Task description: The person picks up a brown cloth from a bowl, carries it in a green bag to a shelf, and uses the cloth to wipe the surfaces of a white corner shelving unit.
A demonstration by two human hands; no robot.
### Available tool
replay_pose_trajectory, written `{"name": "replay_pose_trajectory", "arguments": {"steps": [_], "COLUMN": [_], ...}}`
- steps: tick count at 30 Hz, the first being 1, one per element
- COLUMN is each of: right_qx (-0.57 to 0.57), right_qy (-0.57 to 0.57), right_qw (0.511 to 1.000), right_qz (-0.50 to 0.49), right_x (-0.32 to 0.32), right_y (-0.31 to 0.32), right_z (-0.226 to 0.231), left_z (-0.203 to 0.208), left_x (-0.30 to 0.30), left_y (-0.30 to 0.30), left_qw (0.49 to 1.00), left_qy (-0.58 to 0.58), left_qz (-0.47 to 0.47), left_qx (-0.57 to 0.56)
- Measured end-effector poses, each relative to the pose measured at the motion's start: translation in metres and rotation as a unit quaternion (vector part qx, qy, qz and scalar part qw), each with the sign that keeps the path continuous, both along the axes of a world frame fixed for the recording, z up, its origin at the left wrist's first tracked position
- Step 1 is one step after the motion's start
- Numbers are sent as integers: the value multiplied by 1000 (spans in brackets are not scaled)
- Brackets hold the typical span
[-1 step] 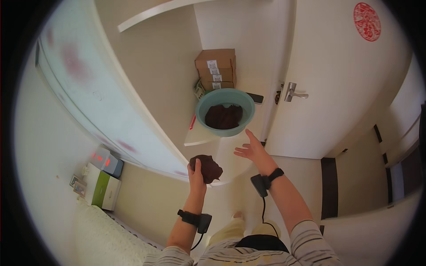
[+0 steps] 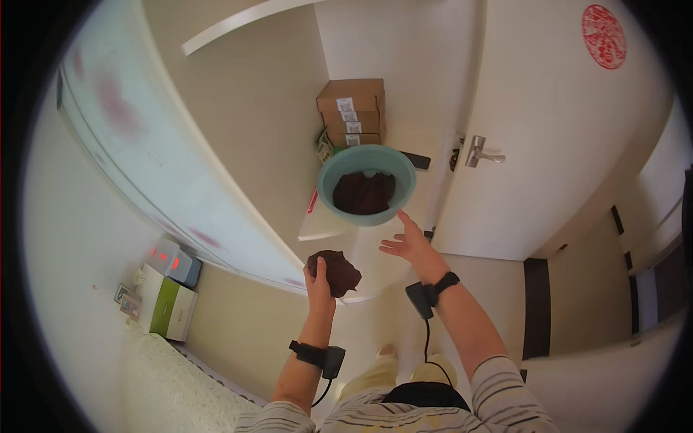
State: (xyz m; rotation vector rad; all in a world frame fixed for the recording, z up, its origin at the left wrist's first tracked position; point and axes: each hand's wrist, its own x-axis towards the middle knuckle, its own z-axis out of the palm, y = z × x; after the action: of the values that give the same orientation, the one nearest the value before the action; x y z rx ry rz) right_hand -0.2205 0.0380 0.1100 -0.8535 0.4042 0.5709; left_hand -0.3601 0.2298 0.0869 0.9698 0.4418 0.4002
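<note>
A bunched dark brown cloth (image 2: 339, 274) is gripped in my left hand (image 2: 319, 287), with the thumb lying over its near side. My right hand (image 2: 411, 245) is held out with fingers spread and nothing in it. Its raised thumb is close to the rim of a teal plastic basin (image 2: 333, 163); whether they touch I cannot tell. Inside the basin lies more dark brown cloth (image 2: 363, 193), crumpled along the bottom. The basin stands on a pale shelf (image 2: 321, 226), beyond both hands.
Stacked cardboard boxes (image 2: 351, 110) stand behind the basin, and a dark flat object (image 2: 416, 161) lies to its right. A white door (image 2: 548, 130) with a metal handle (image 2: 482, 151) is on the right. A frosted panel (image 2: 159, 159) runs along the left, above a white-and-green cabinet (image 2: 165, 309).
</note>
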Motion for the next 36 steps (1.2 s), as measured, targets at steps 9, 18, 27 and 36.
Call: {"name": "replay_pose_trajectory", "arguments": {"steps": [9, 18, 27, 36], "right_qx": [-40, -93, -174, -240], "right_qy": [-86, -27, -1, 89], "right_qw": [987, 965, 937, 920], "right_qz": [127, 243, 302, 297], "right_x": [124, 122, 139, 133], "right_y": [-5, -119, -235, -312], "right_z": [-63, -36, -21, -124], "left_z": [-12, -6, -28, -152], "left_x": [91, 103, 113, 119], "left_y": [-34, -86, -144, -202], "left_qw": [990, 958, 969, 948], "left_qy": [42, 84, 162, 280], "left_qz": [118, 188, 57, -145], "left_qx": [59, 198, 176, 34]}}
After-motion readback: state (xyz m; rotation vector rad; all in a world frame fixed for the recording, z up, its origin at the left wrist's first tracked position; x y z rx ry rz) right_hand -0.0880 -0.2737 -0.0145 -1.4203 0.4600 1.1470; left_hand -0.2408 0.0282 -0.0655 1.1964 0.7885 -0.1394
